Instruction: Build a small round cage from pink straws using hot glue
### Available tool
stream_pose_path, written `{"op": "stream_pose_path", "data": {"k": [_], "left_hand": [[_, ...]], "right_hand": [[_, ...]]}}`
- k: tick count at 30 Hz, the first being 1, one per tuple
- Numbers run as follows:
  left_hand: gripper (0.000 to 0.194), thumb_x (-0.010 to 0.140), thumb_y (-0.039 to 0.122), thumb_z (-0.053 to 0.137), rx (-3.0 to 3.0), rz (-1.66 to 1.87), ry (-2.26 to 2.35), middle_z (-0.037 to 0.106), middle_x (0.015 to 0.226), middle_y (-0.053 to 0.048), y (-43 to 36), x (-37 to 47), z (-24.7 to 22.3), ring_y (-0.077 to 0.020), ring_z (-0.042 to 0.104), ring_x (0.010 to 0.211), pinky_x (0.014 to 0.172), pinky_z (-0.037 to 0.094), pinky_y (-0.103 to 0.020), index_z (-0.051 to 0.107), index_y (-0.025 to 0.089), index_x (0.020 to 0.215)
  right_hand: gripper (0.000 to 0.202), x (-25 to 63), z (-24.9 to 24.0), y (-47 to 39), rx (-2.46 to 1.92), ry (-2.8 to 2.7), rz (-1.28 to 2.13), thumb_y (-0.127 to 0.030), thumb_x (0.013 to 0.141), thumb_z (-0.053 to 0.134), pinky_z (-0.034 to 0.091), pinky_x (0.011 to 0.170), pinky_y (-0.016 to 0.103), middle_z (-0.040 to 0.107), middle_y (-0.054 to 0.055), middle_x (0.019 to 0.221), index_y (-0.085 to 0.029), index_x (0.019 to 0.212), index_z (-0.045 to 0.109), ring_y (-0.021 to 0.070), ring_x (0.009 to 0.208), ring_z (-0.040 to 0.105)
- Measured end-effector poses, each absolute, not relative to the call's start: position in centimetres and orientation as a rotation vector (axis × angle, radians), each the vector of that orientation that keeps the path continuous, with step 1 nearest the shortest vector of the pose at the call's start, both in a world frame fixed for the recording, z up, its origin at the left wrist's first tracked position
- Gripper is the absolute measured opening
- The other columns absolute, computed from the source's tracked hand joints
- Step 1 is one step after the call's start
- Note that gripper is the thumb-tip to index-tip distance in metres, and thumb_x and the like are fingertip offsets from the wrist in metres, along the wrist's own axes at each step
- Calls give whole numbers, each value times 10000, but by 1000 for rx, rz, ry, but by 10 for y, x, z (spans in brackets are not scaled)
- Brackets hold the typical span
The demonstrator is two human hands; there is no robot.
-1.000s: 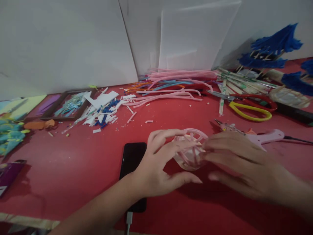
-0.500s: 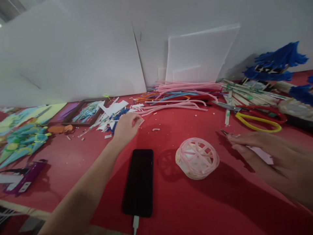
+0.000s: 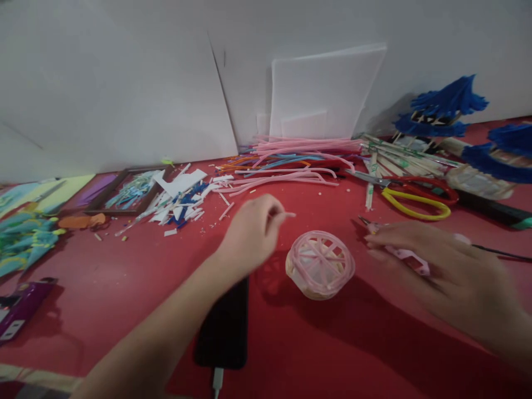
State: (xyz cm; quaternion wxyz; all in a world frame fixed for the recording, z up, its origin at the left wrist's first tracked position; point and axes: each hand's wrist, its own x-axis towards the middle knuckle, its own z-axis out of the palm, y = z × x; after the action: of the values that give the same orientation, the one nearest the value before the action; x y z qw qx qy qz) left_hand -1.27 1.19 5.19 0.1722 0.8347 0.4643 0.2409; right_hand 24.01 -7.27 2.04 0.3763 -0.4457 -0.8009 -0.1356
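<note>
Pinched in the fingertips of my left hand (image 3: 253, 230) is a short pale-pink piece of pipe cleaner (image 3: 290, 214), held above the table, left of and behind the round craft piece. That round piece (image 3: 321, 261) has pink strips laid like wheel spokes over a pale, cup-like base and rests on the red table. To its right, my right hand (image 3: 440, 271) is closed around a small pink hot glue gun (image 3: 409, 257). The gun's metal nozzle points left and away, near the round piece but apart from it. My fingers hide part of its body.
A black phone (image 3: 224, 327) with a white cable lies under my left forearm. Behind are pink pipe cleaners (image 3: 307, 146), scissors (image 3: 415, 202), wooden sticks (image 3: 399, 158) and white scraps (image 3: 183, 183). A framed tray (image 3: 124, 210) and a purple device (image 3: 22, 310) sit left; blue-roofed models (image 3: 449, 105) stand right.
My left hand has moved from the white scraps rightward, towards the round piece, with the pink piece showing in its fingers. My right hand still holds the glue gun. The view has shifted slightly right.
</note>
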Motion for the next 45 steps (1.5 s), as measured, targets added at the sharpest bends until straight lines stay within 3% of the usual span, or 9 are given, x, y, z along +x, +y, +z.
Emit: {"op": "stream_pose_path", "data": {"k": [3,6,14,18,22,27,33,39,45], "left_hand": [[43,942,151,580,2316,768,933,726,913,-35,-33,7,62,-189,664,863,761,531,-314,600,190,944],[93,934,109,557,2265,789,740,723,1030,-68,-56,17,61,-205,662,991,866,553,-343,577,191,972],[77,957,125,586,2408,873,700,747,857,-13,-63,9,56,-141,687,795,768,559,-259,632,169,914],[155,1009,121,507,2637,1100,620,776,865,-19,-71,5,49,-131,711,798,826,567,-269,652,133,953],[154,997,251,592,2618,1164,691,788,858,-23,-73,4,43,-135,729,796,826,568,-264,672,126,956],[151,987,167,578,2581,1081,747,785,825,1,-71,3,41,-125,715,741,733,562,-247,698,148,896],[183,1007,132,527,2735,1182,603,793,854,-22,-71,3,40,-130,731,760,745,564,-275,667,120,890],[151,1001,103,508,2724,1197,601,790,907,-47,-72,3,42,-132,725,853,835,578,-264,657,96,977],[179,959,39,491,2759,1185,549,769,885,-66,-72,2,44,-147,693,845,839,560,-269,657,100,933]], "right_hand": [[206,227,29,-81,-1096,-2088,-297,-397,1024,474,593,695,216,773,36,838,-246,996,611,142,729,747],[196,220,38,-87,-997,-2127,-290,-328,1044,445,584,706,179,774,-6,772,-261,950,604,114,700,744],[254,214,48,-83,-857,-2143,-68,-321,1041,453,533,665,81,720,-32,664,-232,862,610,40,614,693],[232,213,44,-88,-872,-2129,-18,-292,1037,468,541,631,94,723,-29,672,-242,860,609,53,620,695],[246,210,39,-91,-939,-2086,-23,-304,1038,458,569,574,150,722,-30,664,-257,843,601,91,589,702],[223,203,38,-93,-908,-2089,-52,-294,1042,446,596,613,163,743,-29,687,-264,885,601,99,627,720],[203,210,34,-94,-898,-2120,-209,-245,1034,451,611,714,169,760,-16,709,-246,913,615,104,665,737],[203,208,38,-98,-910,-2096,-95,-222,1016,462,606,640,166,726,-48,670,-269,874,600,97,609,710],[205,203,42,-97,-918,-2066,54,-167,982,491,592,556,195,710,-46,659,-281,863,612,114,564,686]]}}
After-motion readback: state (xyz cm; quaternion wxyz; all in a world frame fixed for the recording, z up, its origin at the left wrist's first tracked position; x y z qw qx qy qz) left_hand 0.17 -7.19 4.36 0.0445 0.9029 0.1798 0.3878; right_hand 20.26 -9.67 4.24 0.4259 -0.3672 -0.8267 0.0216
